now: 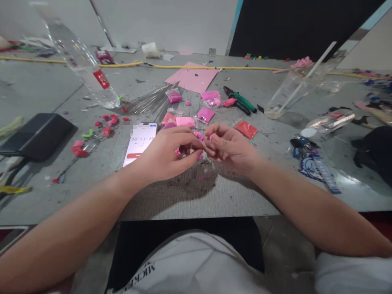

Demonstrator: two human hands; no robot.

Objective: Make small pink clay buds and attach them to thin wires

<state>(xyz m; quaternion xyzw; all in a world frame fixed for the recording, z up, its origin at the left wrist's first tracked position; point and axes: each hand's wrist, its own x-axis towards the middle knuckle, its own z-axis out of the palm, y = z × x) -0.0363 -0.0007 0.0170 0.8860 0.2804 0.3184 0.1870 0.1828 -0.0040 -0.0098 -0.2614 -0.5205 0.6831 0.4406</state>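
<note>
My left hand and my right hand meet above the table. Between the thumb and fingertips of my right hand is a small bit of pink modelling clay. The curled fingers of my left hand touch a pink clay piece, partly hidden behind them. Just beyond my hands lie small bags of soft clay: a light pink one, a magenta one and a red one. Partly behind my left wrist, a phone shows a running timer.
Green-handled pliers and a pink sheet lie farther back. A tall water bottle leans at left, near red clay flowers and a black box. At right are a plastic cup, a lying bottle and keychains.
</note>
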